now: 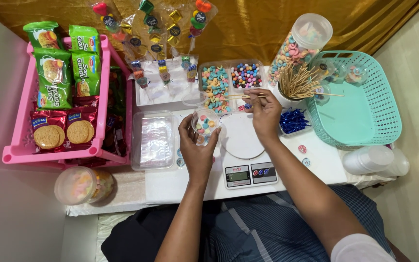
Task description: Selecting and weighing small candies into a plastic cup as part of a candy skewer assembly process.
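Left hand (197, 148) grips a candy cup (204, 125) beside the scale (248, 172); right hand (265, 112) pinches, seemingly, one skewer (241, 96) near the tabletop's back edge.

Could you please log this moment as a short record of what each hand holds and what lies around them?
left hand: holds a small clear cup of pastel candies
right hand: pinches a wooden skewer pointing left
below hands: white kitchen scale
behind: tray of candy rings, tub of skewers
right side: teal basket
left side: pink rack of biscuit packs
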